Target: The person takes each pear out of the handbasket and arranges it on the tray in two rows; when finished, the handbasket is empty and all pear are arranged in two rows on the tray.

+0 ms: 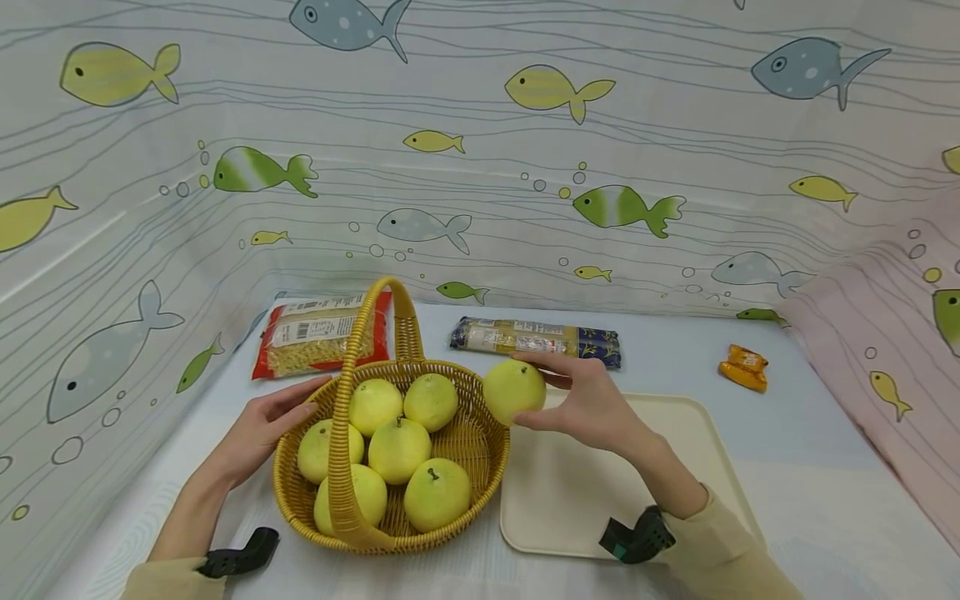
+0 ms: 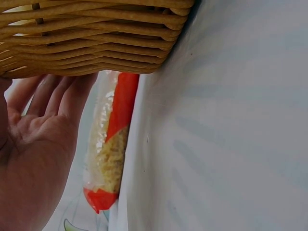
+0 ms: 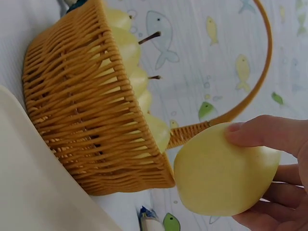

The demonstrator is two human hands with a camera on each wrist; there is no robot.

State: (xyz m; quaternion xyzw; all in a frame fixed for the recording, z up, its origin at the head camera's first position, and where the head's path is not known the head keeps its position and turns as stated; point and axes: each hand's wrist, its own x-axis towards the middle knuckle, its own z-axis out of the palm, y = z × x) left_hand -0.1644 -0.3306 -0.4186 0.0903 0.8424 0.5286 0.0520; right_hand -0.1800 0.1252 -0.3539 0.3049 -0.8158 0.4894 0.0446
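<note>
A yellow wicker basket (image 1: pixel 390 543) with a tall arched handle holds several round yellow-green pears (image 1: pixel 400 450), some with short dark stems. My right hand (image 1: pixel 588 408) holds another pear (image 1: pixel 510 392) at the basket's right rim, thumb on one side and fingers on the other. In the right wrist view that pear (image 3: pixel 224 173) sits just beyond the rim, outside the basket. My left hand (image 1: pixel 262 429) rests against the basket's left side. From the left wrist view, its fingers (image 2: pixel 65 98) reach fairly straight to the woven wall, their tips hidden.
A cream tray (image 1: pixel 570 500) lies right of the basket, under my right forearm. Behind the basket are a red-edged bag of pasta (image 1: pixel 307 333) and a long blue-ended packet (image 1: pixel 536 337). A small orange packet (image 1: pixel 744 368) lies far right. Fish-patterned curtains (image 1: pixel 495 183) surround the table.
</note>
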